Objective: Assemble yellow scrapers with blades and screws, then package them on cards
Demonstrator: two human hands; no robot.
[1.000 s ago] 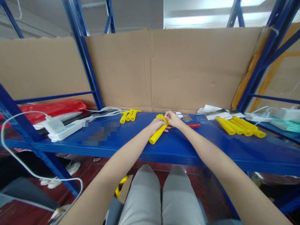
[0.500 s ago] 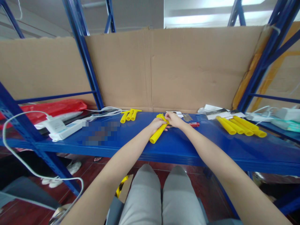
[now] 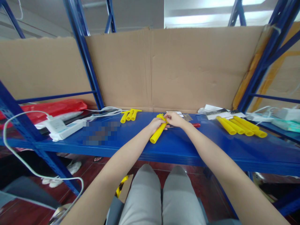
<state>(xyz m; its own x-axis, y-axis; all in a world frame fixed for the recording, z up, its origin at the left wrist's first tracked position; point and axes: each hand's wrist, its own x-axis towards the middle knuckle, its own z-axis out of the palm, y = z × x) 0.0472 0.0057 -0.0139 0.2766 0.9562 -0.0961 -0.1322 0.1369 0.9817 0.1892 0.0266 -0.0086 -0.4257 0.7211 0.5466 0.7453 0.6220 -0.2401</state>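
In our left hand [image 3: 155,124] we have a smooth yellow tube [image 3: 156,135], its fingers wrapped around the middle, just above the blue bench [image 3: 112,137] at its centre. The tube slants, its round, hollow end toward the near side, its uneven far end up by our right hand [image 3: 173,118]. The right fingers are bent and bunched at that far end; we cannot tell whether they pinch it or only touch it.

Just right of our right wrist lies a glossy red handle [image 3: 196,125], partly hidden. Far left on the glossy painted surface we see yellow T-shaped pieces [image 3: 129,115], grouped closely. Well to the right, straight yellow tubes [image 3: 241,126] lie side by side, near white and dark flat packets [image 3: 217,113]. Creased brown cardboard [image 3: 178,68] walls the far side; crinkled red plastic [image 3: 53,109] lies far left, beyond a white power strip [image 3: 67,129].
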